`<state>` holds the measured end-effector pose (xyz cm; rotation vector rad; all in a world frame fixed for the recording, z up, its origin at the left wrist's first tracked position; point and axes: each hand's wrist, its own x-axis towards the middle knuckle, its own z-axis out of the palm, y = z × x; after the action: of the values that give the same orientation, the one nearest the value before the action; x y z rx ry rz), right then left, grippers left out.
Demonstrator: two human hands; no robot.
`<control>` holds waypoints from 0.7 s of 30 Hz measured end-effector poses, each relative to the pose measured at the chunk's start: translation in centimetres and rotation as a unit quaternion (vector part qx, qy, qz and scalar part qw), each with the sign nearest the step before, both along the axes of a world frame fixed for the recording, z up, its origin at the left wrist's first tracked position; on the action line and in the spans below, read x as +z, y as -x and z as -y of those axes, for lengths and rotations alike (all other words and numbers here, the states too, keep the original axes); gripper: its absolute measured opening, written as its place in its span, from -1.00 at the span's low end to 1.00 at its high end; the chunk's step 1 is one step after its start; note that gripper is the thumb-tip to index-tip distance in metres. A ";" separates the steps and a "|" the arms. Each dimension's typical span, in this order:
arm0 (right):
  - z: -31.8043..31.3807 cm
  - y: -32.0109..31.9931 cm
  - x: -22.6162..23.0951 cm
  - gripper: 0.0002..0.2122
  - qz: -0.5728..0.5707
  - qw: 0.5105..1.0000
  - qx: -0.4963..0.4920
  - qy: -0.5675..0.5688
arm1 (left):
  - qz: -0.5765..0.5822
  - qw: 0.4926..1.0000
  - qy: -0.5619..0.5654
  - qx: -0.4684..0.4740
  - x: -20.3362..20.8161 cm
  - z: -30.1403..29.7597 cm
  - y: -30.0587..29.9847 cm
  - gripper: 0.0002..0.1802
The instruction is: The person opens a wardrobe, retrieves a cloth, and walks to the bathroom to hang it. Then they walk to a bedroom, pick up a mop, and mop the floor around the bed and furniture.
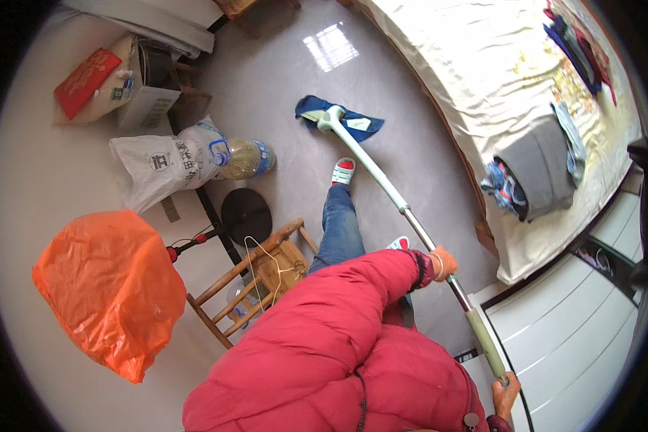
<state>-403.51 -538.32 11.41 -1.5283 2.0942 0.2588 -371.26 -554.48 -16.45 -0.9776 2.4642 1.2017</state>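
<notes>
A long-handled mop [371,167] slants across the floor. Its dark blue cloth [363,127] lies flat on the grey floor beyond my feet, with pale patches showing beside the light green joint. Partway up the pole, where the metal section begins, my left hand [445,264] is wrapped round it. At the top end, just past the green grip [486,344], my right hand [506,396] closes round the handle; part of that hand is turned away from view. Both arms wear red padded sleeves, and the left one crosses in front of my body.
To the right stands a bed [475,79] with folded clothes [536,173] on it. On the left are a wooden chair [288,263], a round black stand base [246,216], an orange plastic bag [115,288], a large bottle [245,158] and a white sack [158,165].
</notes>
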 end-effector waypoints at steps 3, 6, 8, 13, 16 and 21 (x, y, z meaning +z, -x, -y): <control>6.3 -7.2 -5.1 -0.90 0.046 0.998 0.035 0.023 | 0.043 0.999 -0.004 0.033 -3.0 5.6 -9.0 -0.87; 13.8 -17.0 -9.3 -0.86 0.059 0.995 0.072 0.044 | 0.082 0.993 0.033 0.078 -5.4 11.9 -20.2 -0.86; 19.3 -24.9 -11.1 -0.87 0.086 0.986 0.108 0.098 | 0.132 0.983 0.054 0.116 -6.1 16.5 -28.5 -0.87; 32.8 -46.7 -13.4 -0.90 0.105 0.978 0.159 0.087 | 0.231 0.920 0.149 0.281 -6.7 26.0 -48.9 -0.84; 38.3 -57.6 -14.9 -0.84 0.121 0.958 0.248 0.076 | 0.219 0.870 0.176 0.404 -6.9 27.6 -55.8 -0.74; 40.1 -63.1 -15.0 -0.75 0.090 0.923 0.371 -0.048 | 0.234 0.840 0.125 0.474 -7.3 27.3 -59.2 -0.61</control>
<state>-340.42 -578.46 -3.61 -2.1320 1.2615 0.4580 -312.04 -581.82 -23.77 -2.3927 1.7351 0.6550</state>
